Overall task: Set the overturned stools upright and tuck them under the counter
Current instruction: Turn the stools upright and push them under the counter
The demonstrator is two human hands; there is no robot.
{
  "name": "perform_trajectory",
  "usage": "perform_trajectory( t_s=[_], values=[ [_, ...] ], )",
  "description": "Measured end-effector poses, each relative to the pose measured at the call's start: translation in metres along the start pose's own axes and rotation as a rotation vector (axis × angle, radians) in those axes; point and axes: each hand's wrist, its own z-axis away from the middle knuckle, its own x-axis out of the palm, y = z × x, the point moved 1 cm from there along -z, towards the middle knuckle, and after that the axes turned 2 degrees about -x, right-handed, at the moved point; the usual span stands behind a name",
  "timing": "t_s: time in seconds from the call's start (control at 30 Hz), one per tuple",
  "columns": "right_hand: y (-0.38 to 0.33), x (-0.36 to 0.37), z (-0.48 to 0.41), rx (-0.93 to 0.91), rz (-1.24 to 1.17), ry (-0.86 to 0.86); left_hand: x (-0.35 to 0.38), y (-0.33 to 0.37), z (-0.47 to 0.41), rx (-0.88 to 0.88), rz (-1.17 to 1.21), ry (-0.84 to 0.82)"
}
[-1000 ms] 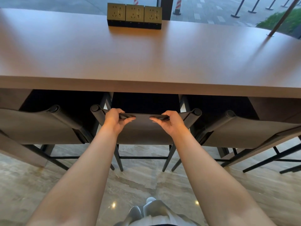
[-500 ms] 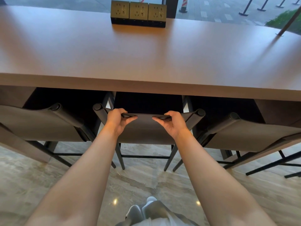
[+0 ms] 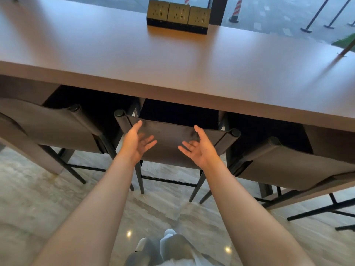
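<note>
Middle stool (image 3: 172, 135) upright under the counter (image 3: 172, 64) — both hands loose in front of it.

Stool: a taut dark sling of leather-like sheet, rolled round a tube at each side, on thin black metal legs with a crossbar; its far part lies beneath the counter's near edge. Left hand (image 3: 137, 144) and right hand (image 3: 199, 148) are apart, palms turned toward each other, fingers spread and slightly blurred, gripping nothing; contact with the sling cannot be told. A like left stool (image 3: 51, 127) and right stool (image 3: 288, 166) stand just beside it, tucked likewise. Counter top is smooth, matte brown and thick-edged, with a block of three brass-coloured sockets (image 3: 177, 16) at its far side. Floor (image 3: 38, 208) — glossy grey veined stone with lamp glints. Glass beyond shows paving (image 3: 269, 12) and a striped post (image 3: 234, 8).
</note>
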Motion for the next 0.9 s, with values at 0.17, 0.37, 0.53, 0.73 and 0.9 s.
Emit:
perform_trajectory(
  t_s=[0.17, 0.37, 0.53, 0.73, 0.9],
  values=[
    [0.026, 0.013, 0.012, 0.037, 0.062, -0.056, -0.033, -0.004, 0.021, 0.029, 0.001, 0.037],
    [0.082, 0.052, 0.034, 0.062, 0.153, -0.125, -0.101, 0.022, 0.051, 0.048, 0.008, 0.116],
    [0.148, 0.099, 0.060, 0.073, 0.127, -0.161, -0.175, 0.059, 0.082, 0.078, -0.032, 0.116],
    [0.210, 0.148, 0.084, 0.101, 0.183, -0.168, -0.243, 0.094, 0.110, 0.098, -0.045, 0.133],
    [0.238, 0.186, 0.087, 0.107, 0.209, -0.180, -0.276, 0.119, 0.109, 0.110, -0.029, 0.142]
  ],
)
